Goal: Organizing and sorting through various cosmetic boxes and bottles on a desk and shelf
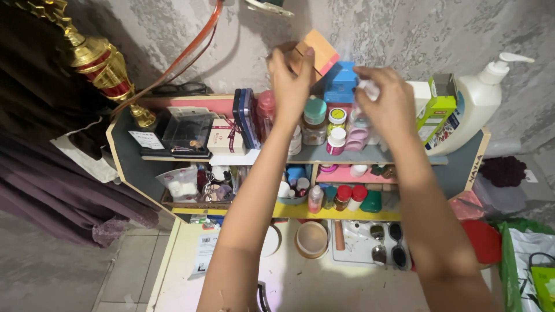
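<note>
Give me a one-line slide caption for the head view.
Left hand grips an orange box above a cluttered shelf; right hand pinches a small white item.

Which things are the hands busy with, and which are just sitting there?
In hand:
- orange box, held up by the left hand
- small white thing, pinched in the right hand
- blue box, right between the hands

Just sitting there:
- gold trophy
- white pump bottle
- green carton
- sunglasses
- red-capped jars
</note>
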